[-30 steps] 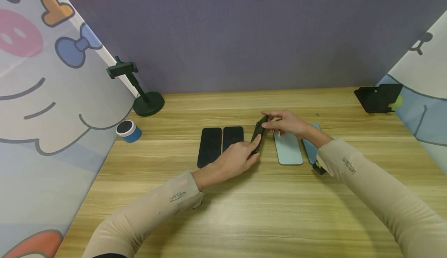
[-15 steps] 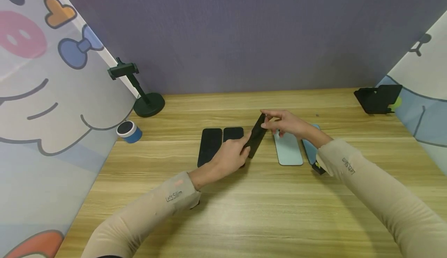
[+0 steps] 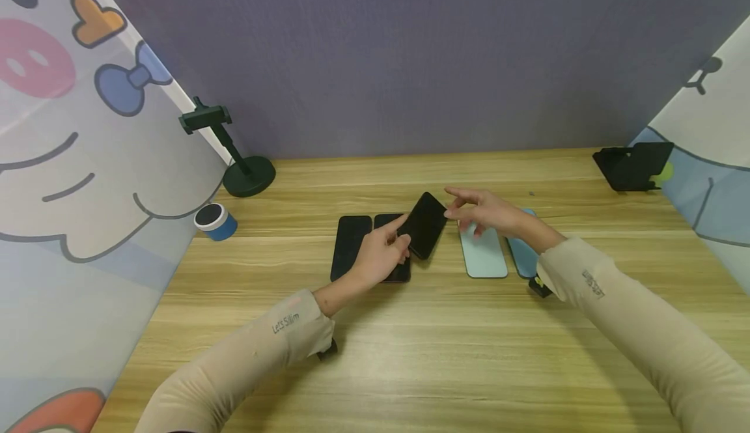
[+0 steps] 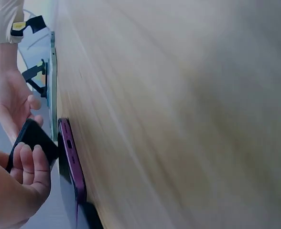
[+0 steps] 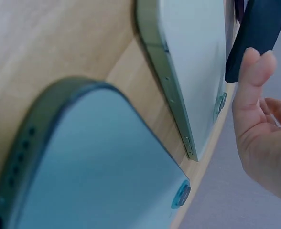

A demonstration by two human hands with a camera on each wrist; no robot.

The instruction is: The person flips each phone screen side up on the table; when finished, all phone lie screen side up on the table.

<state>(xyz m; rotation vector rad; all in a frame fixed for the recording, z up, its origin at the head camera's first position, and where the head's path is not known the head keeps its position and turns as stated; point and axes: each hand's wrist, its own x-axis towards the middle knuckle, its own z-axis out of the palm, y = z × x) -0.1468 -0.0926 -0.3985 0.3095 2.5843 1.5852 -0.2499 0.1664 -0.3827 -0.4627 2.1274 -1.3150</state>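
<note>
My left hand (image 3: pixel 375 257) pinches a dark smartphone (image 3: pixel 426 224) between thumb and fingers. The phone is tilted above the table, its black face towards the head view. At its upper right edge is my right hand (image 3: pixel 489 213), index finger extended; the right wrist view shows its fingertips (image 5: pixel 260 64) close to the phone, and whether they touch I cannot tell. Two black-faced phones lie flat side by side on the left, one (image 3: pixel 351 243) farther out and one (image 3: pixel 401 273) partly under my left hand. A pale mint phone (image 3: pixel 486 257) and a blue phone (image 3: pixel 523 254) lie back up beneath my right hand and wrist.
A dark phone stand (image 3: pixel 249 174) on a round base is at the back left. In front of it sits a blue-and-white tub (image 3: pixel 217 222) with a dark top. A black folding stand (image 3: pixel 635 167) occupies the back right. A grey partition (image 3: pixel 410 62) rises behind the wooden table (image 3: pixel 433 355).
The dark phone has turned from nearly edge-on to showing its black face, swinging left with my left hand. My right hand has loosened from its top edge, staying almost in place.
</note>
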